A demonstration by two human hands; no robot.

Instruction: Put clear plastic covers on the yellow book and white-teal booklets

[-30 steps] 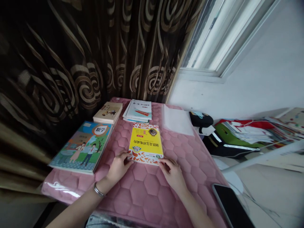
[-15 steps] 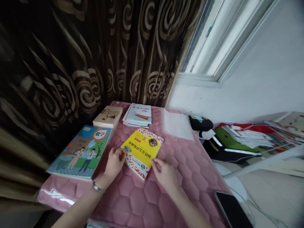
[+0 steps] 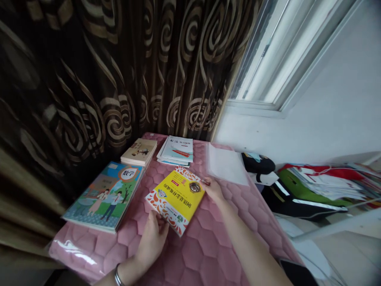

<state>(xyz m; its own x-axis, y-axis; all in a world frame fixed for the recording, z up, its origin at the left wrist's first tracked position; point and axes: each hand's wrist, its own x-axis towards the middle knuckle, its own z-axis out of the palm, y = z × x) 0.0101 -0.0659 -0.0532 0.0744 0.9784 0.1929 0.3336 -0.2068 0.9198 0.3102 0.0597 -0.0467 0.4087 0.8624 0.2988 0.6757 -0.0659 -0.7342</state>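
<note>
A yellow book [image 3: 175, 198] with an orange patterned border lies turned at an angle on the pink quilted table cover [image 3: 205, 246]. My left hand [image 3: 153, 238] has its fingers on the book's near edge, thumb on the cover. My right hand [image 3: 212, 188] touches the book's far right corner with its fingers curled onto the edge. Both hands grip the book from opposite ends. A bracelet sits on my left wrist.
A large illustrated textbook [image 3: 105, 195] lies at the left. Behind it are a small beige book [image 3: 139, 151] and a stack of thin white-and-teal booklets [image 3: 177, 150]. A clear plastic sleeve [image 3: 224, 163] lies at the back right. A dark patterned curtain [image 3: 104, 71] hangs behind; clutter [image 3: 312, 182] lies on the right.
The yellow book has been rotated from square-on to diagonal. My right hand moved from its near edge to its far right corner; my left hand slid round to the near edge.
</note>
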